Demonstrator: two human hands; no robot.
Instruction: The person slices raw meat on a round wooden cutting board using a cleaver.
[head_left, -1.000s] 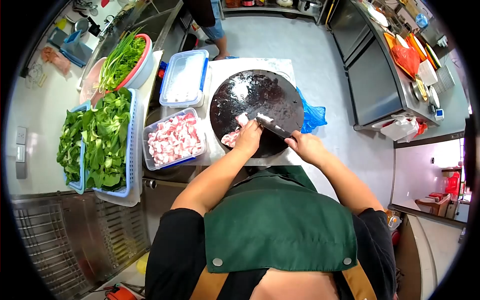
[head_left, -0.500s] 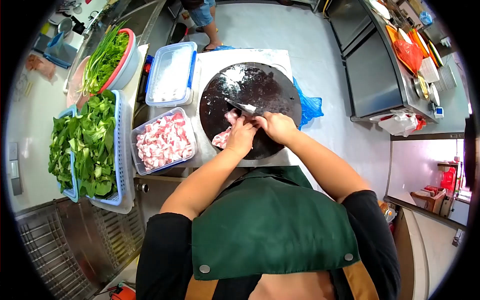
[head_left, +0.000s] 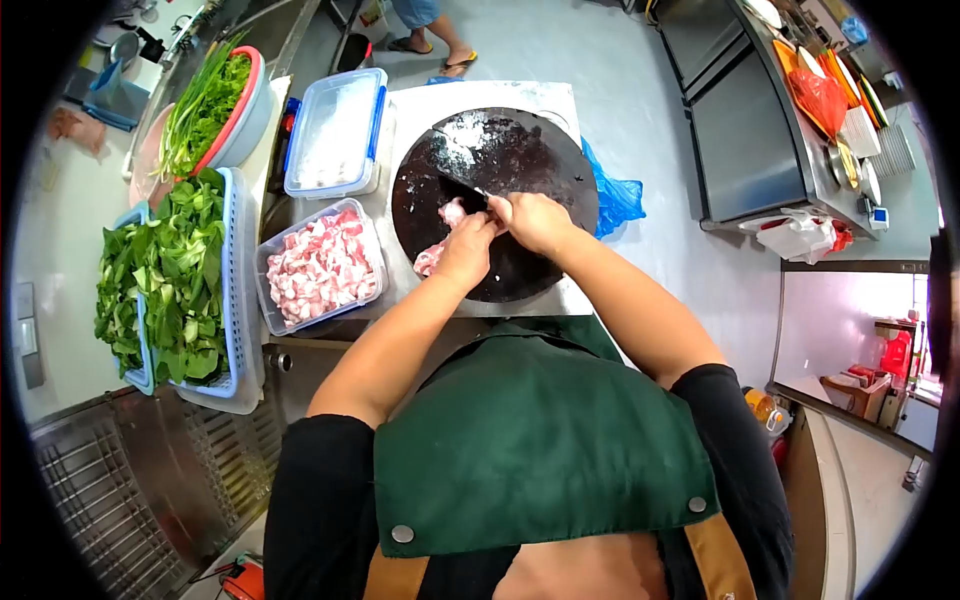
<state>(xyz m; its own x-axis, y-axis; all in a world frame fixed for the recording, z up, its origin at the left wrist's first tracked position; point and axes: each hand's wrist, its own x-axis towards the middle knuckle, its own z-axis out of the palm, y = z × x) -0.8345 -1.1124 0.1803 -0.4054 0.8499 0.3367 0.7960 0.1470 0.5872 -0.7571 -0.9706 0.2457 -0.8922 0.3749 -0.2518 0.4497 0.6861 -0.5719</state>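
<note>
On the round dark chopping board (head_left: pixel 540 150) lies a piece of raw meat (head_left: pixel 430 260), pale pink with red. My left hand (head_left: pixel 467 250) presses down on it with bent fingers, covering much of the meat. In my right hand (head_left: pixel 535 222) is a knife (head_left: pixel 465 192), its dark blade pointing to the upper left over the board, close to the left fingertips. The fist hides the knife's handle. Left of the board stands a clear plastic container of cut meat (head_left: pixel 325 268), heaped with pink and white pieces.
A lidded plastic box (head_left: pixel 335 130) with blue clips stands behind the cut meat. Further left are a blue basket of leafy greens (head_left: pixel 232 290) and a tub of herbs (head_left: pixel 240 140). A blue plastic bag (head_left: pixel 620 205) hangs right of the board. A person's legs (head_left: pixel 425 25) show beyond the table.
The knife blade has turned and now looks dark rather than bright. Both hands stay at the meat. The whole view has shifted slightly, and the person beyond the table has moved their feet.
</note>
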